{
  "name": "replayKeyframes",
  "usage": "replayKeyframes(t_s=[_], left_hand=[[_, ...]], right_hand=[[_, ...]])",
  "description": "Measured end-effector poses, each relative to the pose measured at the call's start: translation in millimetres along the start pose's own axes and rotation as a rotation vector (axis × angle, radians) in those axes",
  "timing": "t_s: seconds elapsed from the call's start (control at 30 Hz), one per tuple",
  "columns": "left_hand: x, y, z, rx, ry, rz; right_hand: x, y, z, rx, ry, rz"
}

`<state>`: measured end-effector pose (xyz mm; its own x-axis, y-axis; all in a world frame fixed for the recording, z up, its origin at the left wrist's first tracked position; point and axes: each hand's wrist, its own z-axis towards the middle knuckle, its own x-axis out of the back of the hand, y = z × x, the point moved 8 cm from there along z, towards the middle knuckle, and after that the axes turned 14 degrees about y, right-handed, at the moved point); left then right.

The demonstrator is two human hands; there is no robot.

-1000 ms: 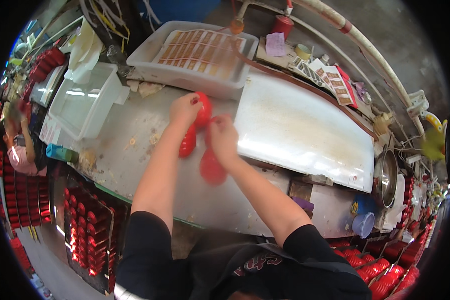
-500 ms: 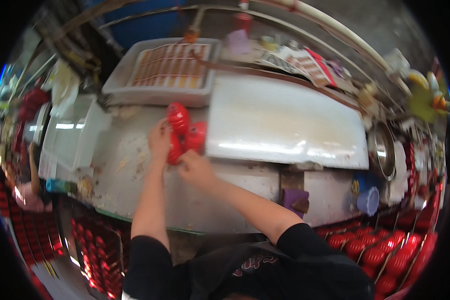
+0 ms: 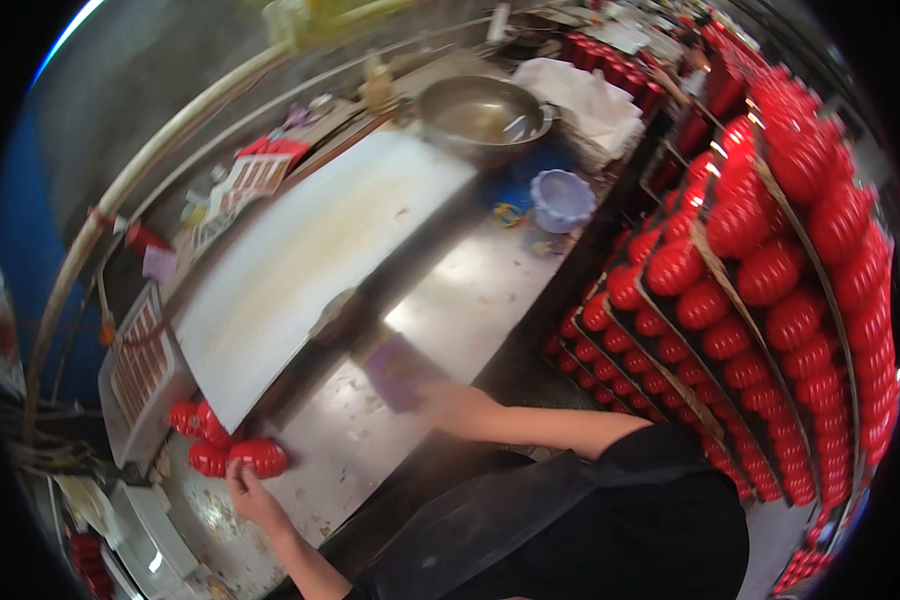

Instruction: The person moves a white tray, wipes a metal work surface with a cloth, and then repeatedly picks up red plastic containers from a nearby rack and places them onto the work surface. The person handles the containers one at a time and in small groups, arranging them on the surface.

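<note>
The right hand [image 3: 458, 410], blurred, its grip untellable, is nearer the cloth [image 3: 396, 372], just left of its fingers. Farther off, the left hand [image 3: 256, 497] touches a gourd [image 3: 262, 457] lying crosswise beyond its fingertips; whether they grip is unclear.

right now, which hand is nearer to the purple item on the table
Right. The right hand is just beside the purple item, though blur hides whether they touch; the left hand is farther off, to its left, at the red ribbed pieces.
</note>
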<state>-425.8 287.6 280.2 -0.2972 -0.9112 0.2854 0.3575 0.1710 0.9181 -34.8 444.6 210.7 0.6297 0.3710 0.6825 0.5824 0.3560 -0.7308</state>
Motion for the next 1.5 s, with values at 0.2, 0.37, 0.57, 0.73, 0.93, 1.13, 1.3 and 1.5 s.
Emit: replayKeyframes(t_s=[0.2, 0.37, 0.57, 0.73, 0.93, 1.13, 1.3, 1.5], left_hand=[[-169, 184, -152, -0.592, -0.610, -0.052], [-248, 322, -303, -1.135, -1.018, -0.319], [-250, 451, -466, -1.316, -1.436, -0.694], [-194, 559, -551, -1.437, -1.505, -1.015], [-119, 687, -629, -1.483, -1.288, -1.363], [-129, 799, -733, -1.430, -0.931, -1.224], [-190, 848, -810, -1.155, -1.452, -0.993], [-217, 865, -837, -0.754, -1.635, -0.944]], right_hand=[[135, 125, -225, -0.395, 0.233, -0.130], [161, 154, -356, -0.611, 0.234, -0.336], [198, 76, -468, -0.700, 0.865, -0.077], [279, 35, -587, -0.810, 1.480, -0.245], [456, -33, -730, -0.645, 1.938, -0.480], [648, -71, -814, -0.327, 2.125, -0.619], [767, -51, -837, -0.559, 1.980, -1.048], [827, -3, -835, -0.327, 1.711, -0.404]])
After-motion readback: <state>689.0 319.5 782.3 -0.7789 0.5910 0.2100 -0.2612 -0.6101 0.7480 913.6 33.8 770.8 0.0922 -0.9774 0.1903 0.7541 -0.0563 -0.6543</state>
